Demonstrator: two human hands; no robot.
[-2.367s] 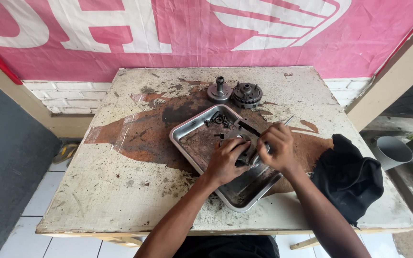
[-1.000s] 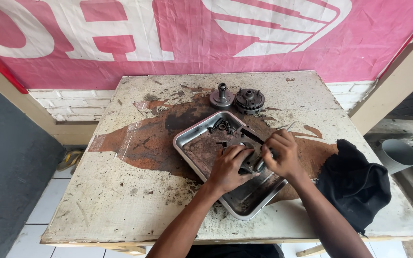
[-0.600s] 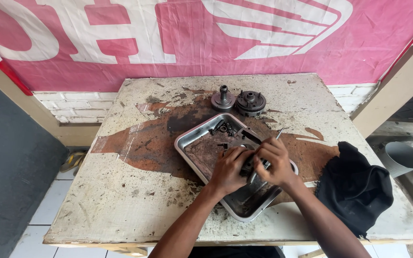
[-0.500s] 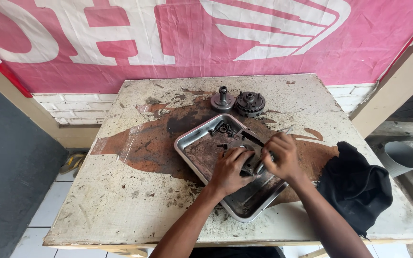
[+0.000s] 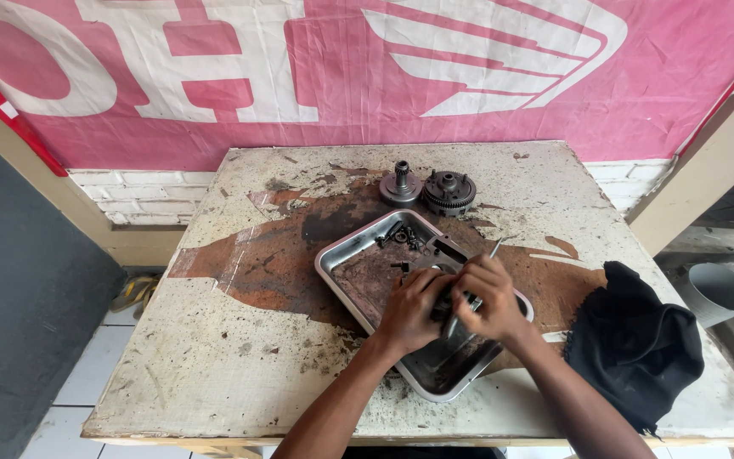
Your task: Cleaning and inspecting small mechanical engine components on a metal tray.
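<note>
Your right hand has tilted its thin tool toward one o'clock. Your left hand still clamps the dark part over the metal tray, so work continues.

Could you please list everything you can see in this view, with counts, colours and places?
metal tray: one, silver and grimy, middle of the table
small dark parts: several, black, far corner of the tray
toothed gear parts: two, dark grey, on the table beyond the tray
black cloth: one, bunched at the table's right edge
table: one, off-white, with brown stains
banner: one, pink and white, on the wall behind
pipe: one, grey, lower right past the table
thin metal tool: one, silver, in the right hand
left hand: over the tray, on a dark part
right hand: over the tray, gripping the tool
</note>
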